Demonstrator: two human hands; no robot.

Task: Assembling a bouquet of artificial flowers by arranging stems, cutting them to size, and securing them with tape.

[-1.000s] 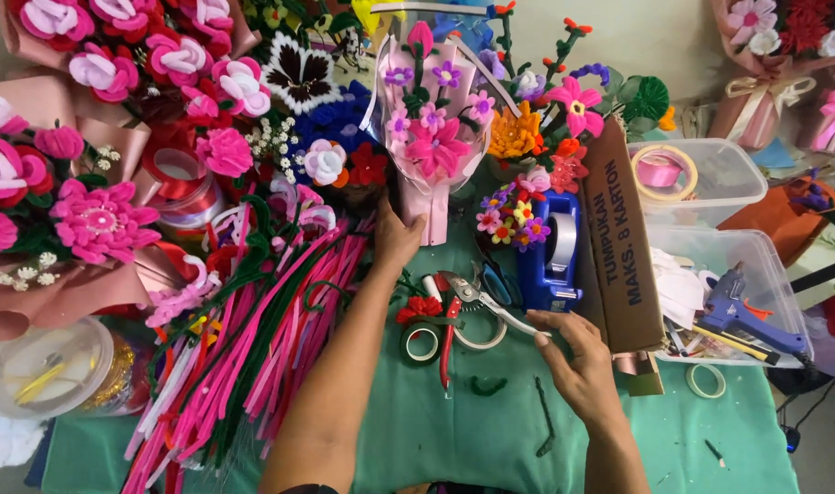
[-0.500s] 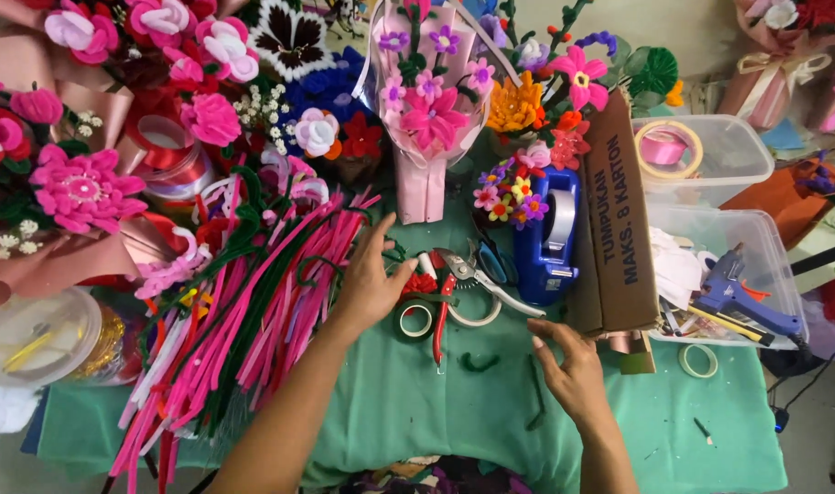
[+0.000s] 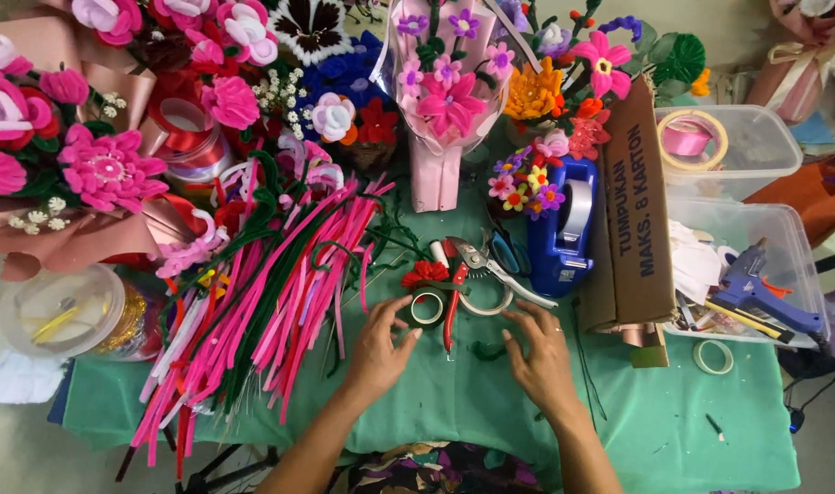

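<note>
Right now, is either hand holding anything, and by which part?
Nothing is held. The left hand lies open on the green cloth, fingertips at the small tape roll. The right hand rests flat, empty, beside the red-handled pliers.

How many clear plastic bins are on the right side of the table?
2. The upper bin holds a pink tape roll; the lower bin, in front of it, holds a blue glue gun. Others may be hidden beyond the frame edge.
</note>
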